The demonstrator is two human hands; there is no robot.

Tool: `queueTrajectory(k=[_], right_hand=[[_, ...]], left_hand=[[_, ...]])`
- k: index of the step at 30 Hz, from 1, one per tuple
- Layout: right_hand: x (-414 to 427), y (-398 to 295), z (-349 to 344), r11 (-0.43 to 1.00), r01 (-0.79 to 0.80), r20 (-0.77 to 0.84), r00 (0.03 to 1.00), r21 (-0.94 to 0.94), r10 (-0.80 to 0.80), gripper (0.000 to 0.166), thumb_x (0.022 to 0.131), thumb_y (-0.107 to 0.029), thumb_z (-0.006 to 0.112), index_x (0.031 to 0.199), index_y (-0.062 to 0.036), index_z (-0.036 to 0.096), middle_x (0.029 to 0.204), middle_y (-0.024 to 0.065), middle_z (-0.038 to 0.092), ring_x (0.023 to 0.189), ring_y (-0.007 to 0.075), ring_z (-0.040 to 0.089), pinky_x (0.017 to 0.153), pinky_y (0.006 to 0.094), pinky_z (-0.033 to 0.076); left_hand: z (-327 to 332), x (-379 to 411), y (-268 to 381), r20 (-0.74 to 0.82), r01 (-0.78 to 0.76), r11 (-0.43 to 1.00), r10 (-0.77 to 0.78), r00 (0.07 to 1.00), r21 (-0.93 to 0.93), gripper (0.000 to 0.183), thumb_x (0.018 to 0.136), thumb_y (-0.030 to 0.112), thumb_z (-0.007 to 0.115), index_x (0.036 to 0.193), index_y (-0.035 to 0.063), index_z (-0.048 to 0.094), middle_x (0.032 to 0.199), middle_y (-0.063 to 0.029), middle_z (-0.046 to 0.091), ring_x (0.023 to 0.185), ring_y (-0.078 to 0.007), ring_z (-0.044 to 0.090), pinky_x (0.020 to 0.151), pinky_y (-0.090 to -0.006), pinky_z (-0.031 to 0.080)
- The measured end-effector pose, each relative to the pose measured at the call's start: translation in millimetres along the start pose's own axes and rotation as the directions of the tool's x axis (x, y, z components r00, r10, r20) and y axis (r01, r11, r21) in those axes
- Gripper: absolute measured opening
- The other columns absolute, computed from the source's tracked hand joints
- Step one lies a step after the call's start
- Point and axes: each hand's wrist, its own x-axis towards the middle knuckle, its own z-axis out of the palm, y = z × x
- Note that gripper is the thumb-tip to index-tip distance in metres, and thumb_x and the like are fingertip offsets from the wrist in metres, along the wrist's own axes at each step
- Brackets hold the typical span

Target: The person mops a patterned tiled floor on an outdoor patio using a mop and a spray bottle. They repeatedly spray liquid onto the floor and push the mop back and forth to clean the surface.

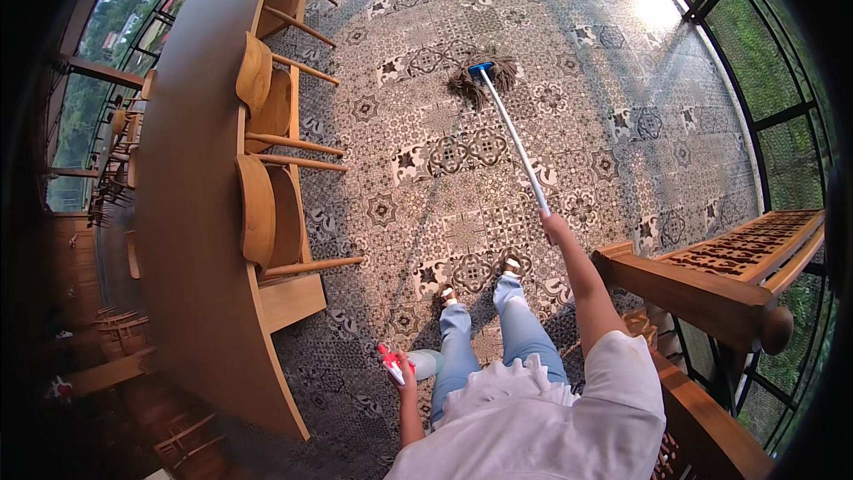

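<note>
Low in the picture, my left hand point(402, 373) grips the red and white trigger head of a spray bottle point(426, 363), whose pale translucent body hangs beside my leg. My right hand point(552, 225), arm stretched forward, holds the white handle of a string mop point(520, 140). The handle slants away to a blue clamp point(481, 69). Grey-brown mop strands point(503, 73) spread out on the patterned tile floor point(453, 213), well ahead of my feet.
Wooden chairs point(256, 213) stand along a long table point(193, 213) at left, their legs reaching over the floor. A carved wooden piece of furniture point(693, 287) is close on my right. Black-framed mesh panels point(786, 160) line the right side.
</note>
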Motion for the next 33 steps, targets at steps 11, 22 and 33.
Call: queueTrajectory(k=[11, 22, 33], right_hand=[[-47, 84, 74, 0.980, 0.064, 0.031, 0.998, -0.187, -0.059, 0.063, 0.082, -0.051, 0.030, 0.089, 0.0062, 0.056, 0.084, 0.0242, 0.057, 0.083, 0.0375, 0.055, 0.073, 0.0407, 0.042], [-502, 411, -20, 0.918, -0.215, 0.159, 0.947, -0.334, 0.279, 0.049, 0.080, -0.049, 0.039, 0.074, -0.0040, 0.058, 0.064, 0.0104, 0.058, 0.065, 0.0255, 0.057, 0.060, 0.0354, 0.043], [-426, 374, 77, 0.940, 0.025, 0.059, 0.998, -0.341, -0.005, 0.056, 0.080, -0.051, 0.038, 0.070, -0.0008, 0.059, 0.062, 0.0147, 0.057, 0.063, 0.0281, 0.058, 0.061, 0.0392, 0.044]], left_hand=[[-28, -7, -51, 0.189, 0.050, 0.999, -0.049, 0.981, 0.003, 0.028, 0.083, 0.033, 0.049, 0.086, 0.0053, 0.045, 0.065, -0.0027, 0.050, 0.052, -0.0095, 0.049, 0.049, -0.0230, 0.039], [-85, 1, -103, 0.268, -0.029, 1.000, 0.025, 0.963, 0.012, 0.028, 0.082, 0.032, 0.051, 0.082, 0.0044, 0.048, 0.060, -0.0009, 0.048, 0.049, -0.0095, 0.046, 0.047, -0.0229, 0.037], [-163, -31, -157, 0.128, 0.019, 0.998, -0.011, 0.992, -0.066, 0.026, 0.084, 0.031, 0.048, 0.084, 0.0049, 0.048, 0.066, -0.0028, 0.052, 0.045, -0.0083, 0.045, 0.040, -0.0206, 0.037]])
